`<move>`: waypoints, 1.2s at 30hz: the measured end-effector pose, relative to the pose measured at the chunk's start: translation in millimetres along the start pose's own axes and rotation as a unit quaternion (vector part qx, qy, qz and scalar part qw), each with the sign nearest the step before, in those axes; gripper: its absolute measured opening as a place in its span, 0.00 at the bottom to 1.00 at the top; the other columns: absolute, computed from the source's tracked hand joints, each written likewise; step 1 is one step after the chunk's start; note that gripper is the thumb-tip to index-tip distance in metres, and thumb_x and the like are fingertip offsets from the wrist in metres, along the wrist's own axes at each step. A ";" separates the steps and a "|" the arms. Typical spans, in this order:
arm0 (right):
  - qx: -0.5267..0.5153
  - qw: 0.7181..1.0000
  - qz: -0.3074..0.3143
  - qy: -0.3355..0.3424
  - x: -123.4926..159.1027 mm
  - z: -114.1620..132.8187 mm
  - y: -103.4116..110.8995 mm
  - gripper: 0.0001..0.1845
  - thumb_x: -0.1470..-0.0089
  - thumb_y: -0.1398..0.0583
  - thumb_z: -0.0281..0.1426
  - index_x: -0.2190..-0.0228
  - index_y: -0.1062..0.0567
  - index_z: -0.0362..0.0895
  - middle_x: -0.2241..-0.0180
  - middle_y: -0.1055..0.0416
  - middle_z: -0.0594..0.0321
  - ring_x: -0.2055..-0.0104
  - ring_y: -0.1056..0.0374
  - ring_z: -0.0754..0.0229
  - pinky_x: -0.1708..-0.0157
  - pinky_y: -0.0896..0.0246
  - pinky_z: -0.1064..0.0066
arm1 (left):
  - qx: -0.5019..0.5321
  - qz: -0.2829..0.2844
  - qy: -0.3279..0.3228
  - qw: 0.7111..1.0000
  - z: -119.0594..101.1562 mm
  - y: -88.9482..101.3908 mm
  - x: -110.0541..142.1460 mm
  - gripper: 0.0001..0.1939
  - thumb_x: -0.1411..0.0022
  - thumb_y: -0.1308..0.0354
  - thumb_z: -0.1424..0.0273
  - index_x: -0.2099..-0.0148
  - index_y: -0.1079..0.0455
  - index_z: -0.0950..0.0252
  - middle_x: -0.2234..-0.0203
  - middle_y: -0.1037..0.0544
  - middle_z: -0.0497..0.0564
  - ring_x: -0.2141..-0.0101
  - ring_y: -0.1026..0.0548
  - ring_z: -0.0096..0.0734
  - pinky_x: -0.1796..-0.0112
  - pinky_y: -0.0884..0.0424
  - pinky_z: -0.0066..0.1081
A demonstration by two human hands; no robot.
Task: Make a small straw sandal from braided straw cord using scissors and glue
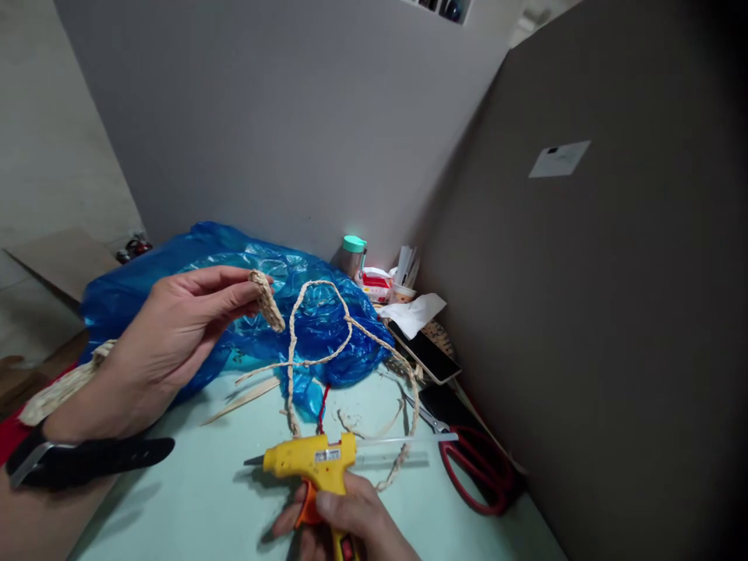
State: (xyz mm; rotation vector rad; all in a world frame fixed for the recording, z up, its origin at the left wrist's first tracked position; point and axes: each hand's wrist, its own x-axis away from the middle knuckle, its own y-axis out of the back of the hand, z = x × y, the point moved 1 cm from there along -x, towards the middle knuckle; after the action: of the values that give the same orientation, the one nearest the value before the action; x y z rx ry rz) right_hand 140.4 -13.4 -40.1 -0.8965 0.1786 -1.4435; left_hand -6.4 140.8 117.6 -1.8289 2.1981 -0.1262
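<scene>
My left hand (187, 323), with a black watch strap at the wrist, pinches a small flat piece of woven straw braid (267, 302) above the table. Lower down, my right hand (351, 514) is wrapped round the handle of a yellow hot glue gun (309, 458). Its dark nozzle points left and a clear glue stick (409, 440) sticks out of its back. An orange trigger (308, 502) sits by my right fingers. Behind the gun, a long braided straw cord (292, 343) loops over the table and a blue plastic bag.
The blue plastic bag (234, 257) covers the table's back left. Red-handled scissors (476, 475) and a phone (429, 351) lie at right, near a grey partition (584, 296). A green-lidded bottle (353, 255) and a paper cup (403, 292) stand behind. Straw strips lie on the pale table (222, 467).
</scene>
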 end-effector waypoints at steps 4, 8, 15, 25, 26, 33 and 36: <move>0.021 1.000 0.007 0.009 -5.1 -11.0 -1.3 0.30 0.62 0.31 0.45 0.63 0.29 0.38 0.60 0.23 0.47 0.74 0.29 0.63 0.77 0.40 0.73 | -0.024 0.004 0.021 0.999 2.8 -5.5 1.3 0.06 0.42 0.37 0.82 0.68 0.23 0.68 0.75 0.20 0.47 0.73 0.24 0.22 0.71 0.28 0.15; 0.109 0.993 -0.032 -0.035 -4.4 -11.5 2.7 0.38 0.61 0.37 0.59 0.63 0.29 0.38 0.73 0.25 0.57 0.81 0.34 0.65 0.79 0.42 0.73 | -0.031 0.019 0.042 0.998 6.3 -9.1 1.2 0.07 0.44 0.37 0.84 0.69 0.23 0.69 0.75 0.19 0.48 0.74 0.24 0.23 0.72 0.27 0.16; 0.568 0.792 -0.212 0.074 24.0 26.5 19.0 0.28 0.44 0.49 0.56 0.69 0.25 0.45 0.64 0.26 0.55 0.61 0.30 0.53 0.63 0.39 0.67 | -0.026 0.051 0.057 0.997 18.4 -11.7 -2.3 0.07 0.44 0.38 0.85 0.69 0.22 0.70 0.75 0.19 0.49 0.74 0.23 0.24 0.72 0.26 0.17; 0.873 0.405 -0.137 0.234 40.2 58.4 40.7 0.19 0.37 0.47 0.39 0.77 0.30 0.45 0.87 0.32 0.62 0.88 0.37 0.58 0.84 0.68 0.65 | -0.024 0.059 0.084 0.994 26.9 -14.9 -3.6 0.06 0.44 0.36 0.81 0.68 0.21 0.66 0.75 0.18 0.48 0.75 0.23 0.24 0.71 0.25 0.18; 0.868 0.407 -0.115 0.260 39.5 68.4 34.8 0.16 0.37 0.47 0.35 0.75 0.30 0.45 0.85 0.31 0.63 0.87 0.37 0.59 0.84 0.66 0.66 | -0.030 0.065 0.082 0.994 28.8 -15.6 -3.6 0.06 0.45 0.35 0.80 0.69 0.20 0.66 0.74 0.18 0.48 0.74 0.23 0.24 0.71 0.26 0.18; 0.839 0.380 -0.225 0.317 -31.7 164.7 0.2 0.11 0.35 0.49 0.32 0.58 0.29 0.41 0.60 0.27 0.51 0.56 0.33 0.50 0.62 0.42 0.65 | -0.126 0.113 0.064 0.983 48.7 -23.0 2.3 0.03 0.47 0.32 0.75 0.68 0.18 0.64 0.71 0.16 0.52 0.69 0.22 0.30 0.66 0.27 0.21; 0.849 0.372 -0.209 0.311 -64.2 172.2 6.0 0.09 0.36 0.47 0.30 0.61 0.27 0.42 0.64 0.27 0.53 0.59 0.34 0.50 0.61 0.43 0.64 | -0.187 0.124 0.030 0.974 49.9 -26.1 6.6 0.04 0.47 0.33 0.75 0.69 0.17 0.63 0.70 0.16 0.52 0.68 0.22 0.30 0.65 0.29 0.19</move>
State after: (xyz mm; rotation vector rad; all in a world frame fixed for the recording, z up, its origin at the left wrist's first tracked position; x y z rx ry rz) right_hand 238.3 115.8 46.6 1.4815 -0.9765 -1.4123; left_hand 30.6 134.7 75.1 -1.7165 2.6130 0.3065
